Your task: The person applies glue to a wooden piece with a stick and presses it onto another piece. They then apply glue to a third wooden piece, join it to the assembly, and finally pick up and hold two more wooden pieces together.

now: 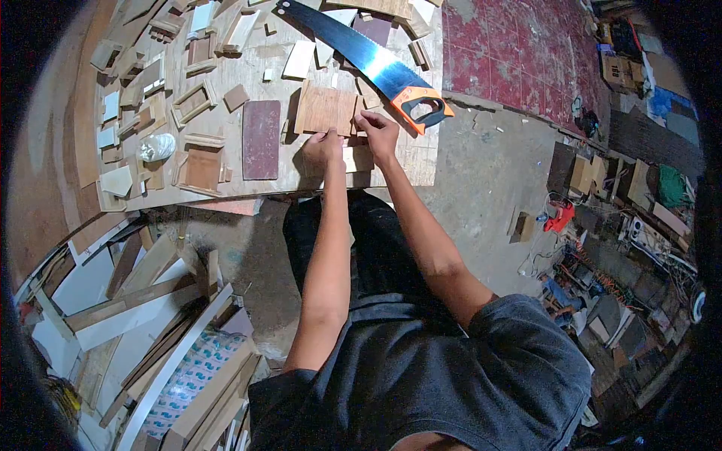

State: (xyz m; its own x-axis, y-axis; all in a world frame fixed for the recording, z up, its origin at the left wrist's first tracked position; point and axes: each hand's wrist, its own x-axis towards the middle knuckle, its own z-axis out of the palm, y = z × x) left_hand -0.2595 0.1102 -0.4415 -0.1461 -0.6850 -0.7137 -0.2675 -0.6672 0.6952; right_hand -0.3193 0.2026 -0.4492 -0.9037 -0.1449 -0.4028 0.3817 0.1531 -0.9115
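Note:
A small brown wooden panel point(329, 110) lies in front of me near the table's front edge, with a narrow strip along its left side. My left hand point(325, 147) is closed on the panel's near edge, fingers bent against it. At the right side, my right hand point(379, 134) pinches a thin wooden strip point(356, 114) that stands along the panel's edge; the fingers partly hide it. Below the panel, between my wrists, is a pale wood block point(358, 158). A handsaw point(368, 57) with an orange and black handle lies just beyond my right hand.
On the wooden table point(226, 164) are a dark red rectangular plate point(261, 140), several small wooden frames point(194, 103), offcuts and a clear plastic-wrapped roll point(156, 147). Stacked boards point(135, 304) lean at lower left. Boxes, cables and a red item point(559, 216) lie on the floor to the right.

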